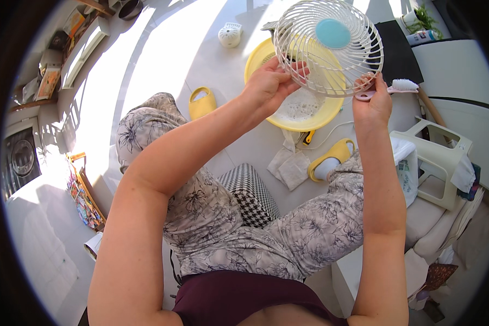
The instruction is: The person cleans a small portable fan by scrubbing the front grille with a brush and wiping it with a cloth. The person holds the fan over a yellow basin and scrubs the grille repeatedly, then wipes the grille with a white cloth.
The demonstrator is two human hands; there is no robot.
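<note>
A round white plastic fan grille [330, 67] with a turquoise centre cap is raised over a yellow basin [254, 61]. My left hand [271, 83] holds the grille's lower left rim, some of its fingers seen through the bars. At the lower right rim, my right hand [373, 95] pinches the grille and also keeps a pink-handled scrub brush [403, 85] with white bristles, pointing right. Foamy water [299, 106] lies in the basin. A dark, slotted part in the basin is mostly hidden behind the grille.
A white fan part [230, 34] stands on the floor beyond the basin. Cloths [291, 169] and a yellow-handled tool [308, 137] lie nearer me. To the right are an overturned plastic stool [432, 163] and a plastic bag [407, 175]. A houndstooth-patterned stool [250, 195] is between my legs.
</note>
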